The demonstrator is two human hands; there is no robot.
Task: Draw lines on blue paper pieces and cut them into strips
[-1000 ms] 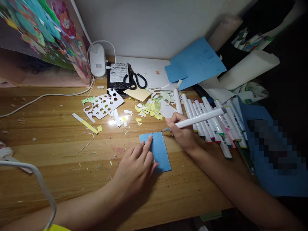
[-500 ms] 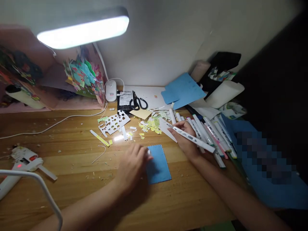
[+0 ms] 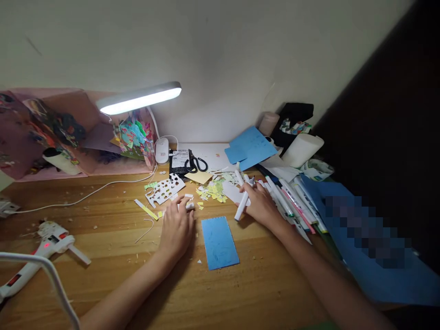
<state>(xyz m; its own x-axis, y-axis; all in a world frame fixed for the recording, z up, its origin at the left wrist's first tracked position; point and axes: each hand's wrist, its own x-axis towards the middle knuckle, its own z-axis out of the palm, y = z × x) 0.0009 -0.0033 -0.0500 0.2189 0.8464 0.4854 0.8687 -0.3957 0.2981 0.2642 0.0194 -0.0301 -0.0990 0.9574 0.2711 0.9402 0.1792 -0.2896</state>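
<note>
A blue card [image 3: 220,243] lies flat on the wooden table between my two hands. My left hand [image 3: 177,229] rests on the table left of the card, its fingers slightly apart. A small white piece [image 3: 189,206], perhaps a cap, lies at its fingertips. Gripped in my right hand [image 3: 259,204] is a white marker [image 3: 242,207], slanting across the fingers near the paper scraps. What looks like its dark tip points away from me. Just right of that hand lies a pile of white markers [image 3: 282,197].
Yellow-green paper scraps [image 3: 213,190], a punched white sheet [image 3: 167,190] and black-handled scissors [image 3: 195,162] lie behind the card. A hot glue gun [image 3: 51,245] is at left, near a lamp [image 3: 140,98]. Blue sheets [image 3: 254,146] and a paper roll [image 3: 302,150] stand back right.
My left hand has moved left off the blue card, down to the table with the small white piece. The right hand has turned the marker from sideways to a steep slant. The view has tilted up.
</note>
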